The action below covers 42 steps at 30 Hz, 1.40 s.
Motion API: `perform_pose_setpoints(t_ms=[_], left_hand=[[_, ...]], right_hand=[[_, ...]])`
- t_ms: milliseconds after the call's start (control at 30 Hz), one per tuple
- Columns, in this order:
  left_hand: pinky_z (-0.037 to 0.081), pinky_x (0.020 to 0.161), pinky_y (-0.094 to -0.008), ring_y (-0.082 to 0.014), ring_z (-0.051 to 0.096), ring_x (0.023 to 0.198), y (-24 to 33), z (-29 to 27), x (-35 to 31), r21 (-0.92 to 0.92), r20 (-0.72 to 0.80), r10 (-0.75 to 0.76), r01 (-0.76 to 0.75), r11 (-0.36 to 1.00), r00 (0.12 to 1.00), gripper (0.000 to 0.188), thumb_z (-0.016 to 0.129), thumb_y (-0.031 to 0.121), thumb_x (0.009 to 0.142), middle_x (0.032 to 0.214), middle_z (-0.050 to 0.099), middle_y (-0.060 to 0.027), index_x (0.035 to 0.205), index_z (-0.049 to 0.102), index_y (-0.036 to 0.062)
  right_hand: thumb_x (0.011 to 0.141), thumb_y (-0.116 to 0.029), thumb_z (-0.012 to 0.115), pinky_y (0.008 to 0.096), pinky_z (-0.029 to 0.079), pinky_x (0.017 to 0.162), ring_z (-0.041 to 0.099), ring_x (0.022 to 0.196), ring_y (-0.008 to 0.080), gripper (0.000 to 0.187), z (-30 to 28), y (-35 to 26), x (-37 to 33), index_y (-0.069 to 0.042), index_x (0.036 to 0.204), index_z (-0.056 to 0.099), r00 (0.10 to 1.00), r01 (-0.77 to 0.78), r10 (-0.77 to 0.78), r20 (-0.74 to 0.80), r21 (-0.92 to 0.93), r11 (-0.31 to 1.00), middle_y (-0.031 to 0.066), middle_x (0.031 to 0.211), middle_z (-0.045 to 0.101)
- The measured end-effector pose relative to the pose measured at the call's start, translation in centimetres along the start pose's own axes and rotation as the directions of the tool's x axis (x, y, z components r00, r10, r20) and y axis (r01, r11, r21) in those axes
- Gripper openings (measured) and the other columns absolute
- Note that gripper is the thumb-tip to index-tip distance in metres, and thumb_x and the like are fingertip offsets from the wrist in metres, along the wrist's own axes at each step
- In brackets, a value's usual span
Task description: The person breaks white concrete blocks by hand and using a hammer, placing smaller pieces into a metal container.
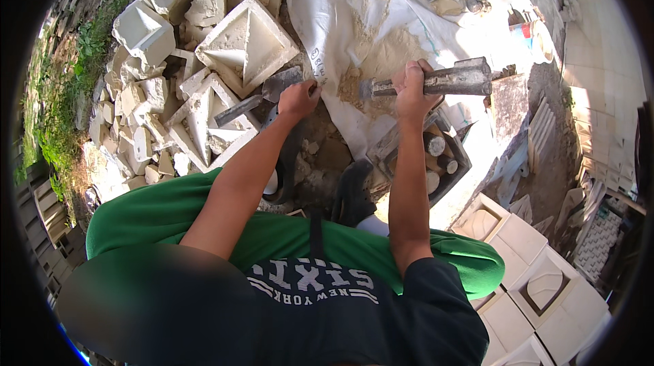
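My right hand (413,90) is wrapped round a cement-crusted bar-shaped tool (460,78), which lies crosswise. Its thick end points right and the narrower end left, above pale sand (388,53) on a white sheet (310,19). My left hand (300,98) is closed, fingertips pinched by the sheet's edge; whatever they hold is too small to make out. Just left of that hand is a trowel with a grey blade (278,85), its handle (238,110) slanting down to the left over a square mould-like block.
Square off-white blocks with angular recesses (246,46) and broken pieces (139,104) are heaped at left. A dark-rimmed box (458,174) holding several round, rod-like pieces stands below my right hand. Pale recessed blocks (524,284) line the lower right. A bucket (538,40) stands at far right.
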<state>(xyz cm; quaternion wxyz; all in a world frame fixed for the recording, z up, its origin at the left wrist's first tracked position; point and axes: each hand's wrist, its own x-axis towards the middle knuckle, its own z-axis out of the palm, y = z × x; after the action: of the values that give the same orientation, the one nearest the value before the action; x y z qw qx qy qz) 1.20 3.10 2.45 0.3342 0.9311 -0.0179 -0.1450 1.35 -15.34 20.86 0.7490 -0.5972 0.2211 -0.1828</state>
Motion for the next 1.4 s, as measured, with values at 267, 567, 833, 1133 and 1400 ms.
perform_pose_setpoints(t_ms=[267, 567, 833, 1133, 1400], left_hand=[[0.048, 0.071, -0.0440, -0.0351, 0.062, 0.079, -0.1, 0.2, 0.3, 0.000, 0.017, 0.010, -0.010, 1.000, 1.000, 0.028, 0.059, 0.036, 0.081, 0.080, 0.066, -0.0153, 0.088, 0.065, 0.0098], [0.048, 0.070, -0.0444, -0.0351, 0.062, 0.078, 0.8, 0.2, 0.4, -0.008, 0.039, -0.009, 0.009, 1.000, 0.999, 0.028, 0.060, 0.036, 0.081, 0.079, 0.065, -0.0149, 0.086, 0.063, 0.0089], [0.048, 0.070, -0.0431, -0.0343, 0.062, 0.077, -0.2, 0.6, -0.2, -0.027, 0.010, -0.027, 0.027, 0.999, 1.000, 0.029, 0.060, 0.036, 0.081, 0.077, 0.065, -0.0139, 0.086, 0.063, 0.0084], [0.049, 0.070, -0.0449, -0.0347, 0.062, 0.078, 1.0, 0.0, 0.3, 0.013, 0.056, -0.001, 0.000, 1.000, 0.998, 0.027, 0.057, 0.037, 0.081, 0.080, 0.066, -0.0146, 0.086, 0.065, 0.0112], [0.049, 0.069, -0.0453, -0.0347, 0.062, 0.078, 0.0, 0.4, 0.1, -0.015, -0.009, 0.017, -0.017, 1.000, 1.000, 0.028, 0.057, 0.037, 0.081, 0.082, 0.066, -0.0146, 0.087, 0.065, 0.0111]], right_hand=[[0.083, -0.007, 0.053, 0.0233, 0.027, 0.042, 0.033, 0.045, 0.0062, 0.026, -1.9, 5.6, 2.2, -0.008, 0.061, 0.038, 0.974, 0.100, -0.085, 0.211, -0.063, 0.993, -0.0037, 0.054, 0.035], [0.085, -0.008, 0.051, 0.0240, 0.026, 0.043, 0.033, 0.048, 0.0061, 0.029, -2.5, 5.8, 1.4, -0.006, 0.060, 0.037, 0.991, 0.098, -0.096, 0.094, -0.020, 0.995, -0.0032, 0.054, 0.036], [0.085, -0.008, 0.052, 0.0245, 0.026, 0.043, 0.034, 0.047, 0.0059, 0.028, -1.2, 1.9, 0.8, -0.007, 0.061, 0.037, 0.980, 0.097, -0.092, 0.177, -0.021, 0.995, -0.0029, 0.054, 0.038], [0.082, -0.002, 0.052, 0.0238, 0.027, 0.046, 0.034, 0.052, 0.0034, 0.029, -1.9, 8.0, 2.5, -0.007, 0.059, 0.037, 0.979, 0.161, -0.152, 0.133, -0.060, 0.985, -0.0055, 0.057, 0.036], [0.083, -0.006, 0.051, 0.0228, 0.026, 0.047, 0.034, 0.051, 0.0058, 0.026, -0.1, -1.1, -0.2, -0.005, 0.060, 0.040, 0.994, 0.050, -0.047, 0.101, -0.022, 0.999, -0.0047, 0.056, 0.036]])
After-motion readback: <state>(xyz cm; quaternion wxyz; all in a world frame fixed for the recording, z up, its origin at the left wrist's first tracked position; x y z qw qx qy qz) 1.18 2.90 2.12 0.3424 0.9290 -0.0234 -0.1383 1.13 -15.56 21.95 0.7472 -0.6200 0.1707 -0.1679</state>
